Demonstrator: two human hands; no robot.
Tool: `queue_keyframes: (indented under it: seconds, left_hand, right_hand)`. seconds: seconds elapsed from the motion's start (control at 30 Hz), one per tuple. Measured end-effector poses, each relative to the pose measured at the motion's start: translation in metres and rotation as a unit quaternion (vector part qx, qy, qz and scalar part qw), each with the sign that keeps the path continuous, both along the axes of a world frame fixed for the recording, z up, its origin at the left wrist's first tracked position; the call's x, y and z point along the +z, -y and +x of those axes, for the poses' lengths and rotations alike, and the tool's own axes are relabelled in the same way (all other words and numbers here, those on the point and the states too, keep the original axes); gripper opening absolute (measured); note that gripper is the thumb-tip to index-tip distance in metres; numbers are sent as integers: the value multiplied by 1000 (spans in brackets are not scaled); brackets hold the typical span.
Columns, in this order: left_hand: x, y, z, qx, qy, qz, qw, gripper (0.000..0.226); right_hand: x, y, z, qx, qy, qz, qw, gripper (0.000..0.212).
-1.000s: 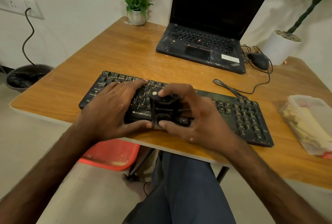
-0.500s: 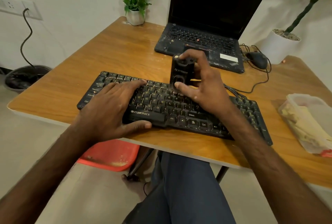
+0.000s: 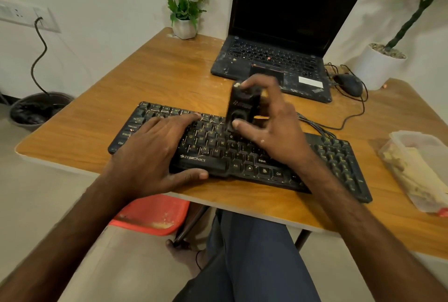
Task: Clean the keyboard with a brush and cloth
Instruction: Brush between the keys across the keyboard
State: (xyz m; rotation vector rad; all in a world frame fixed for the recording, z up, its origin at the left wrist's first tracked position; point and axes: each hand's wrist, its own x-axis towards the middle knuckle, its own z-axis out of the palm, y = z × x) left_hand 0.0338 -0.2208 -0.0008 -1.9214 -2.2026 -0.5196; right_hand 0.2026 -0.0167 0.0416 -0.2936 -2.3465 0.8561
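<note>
I see the left hand [image 3: 155, 154] flat on the keyboard [image 3: 339, 156], fingers straight. The right hand [image 3: 274, 132] grips the black brush [image 3: 238, 107] upright over the top key rows, fingers curled around it.

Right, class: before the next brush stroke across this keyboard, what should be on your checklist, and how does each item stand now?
1. Keyboard steadied: the left hand lies flat on its left half, thumb at the front edge. Ok.
2. Brush secure: the right hand grips it between fingers and thumb. Ok.
3. Bristles meeting the keys: the brush's lower end is blurred. Cannot tell.
4. Keyboard fully on the table: its front edge is near the table's edge but supported. Ok.
5. Laptop out of the way: it stands apart, behind the keyboard. Ok.
6. Cloth ready: the plastic container holds something pale, unclear what. Cannot tell.
</note>
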Motion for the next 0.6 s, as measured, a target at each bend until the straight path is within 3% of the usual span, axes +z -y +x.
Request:
queue_keyframes:
  seconds: [0.13, 0.3, 0.4, 0.47, 0.6]
  left_hand:
    - [0, -1, -1, -8, 6, 7, 1000, 104]
    - [0, 0, 0, -5, 6, 7, 1000, 104]
    - [0, 0, 0, -4, 6, 6, 1000, 104]
    - [0, 0, -1, -5, 6, 7, 1000, 104]
    - [0, 1, 0, -5, 6, 7, 1000, 105]
  right_hand:
    - [2, 13, 2, 66, 23, 46, 997, 62]
    - [4, -12, -10, -23, 0, 40, 999, 64]
    - [2, -2, -9, 16, 15, 21, 1000, 64]
    - [0, 4, -5, 33, 39, 56, 997, 66]
    - [4, -16, 0, -53, 8, 35, 998, 65]
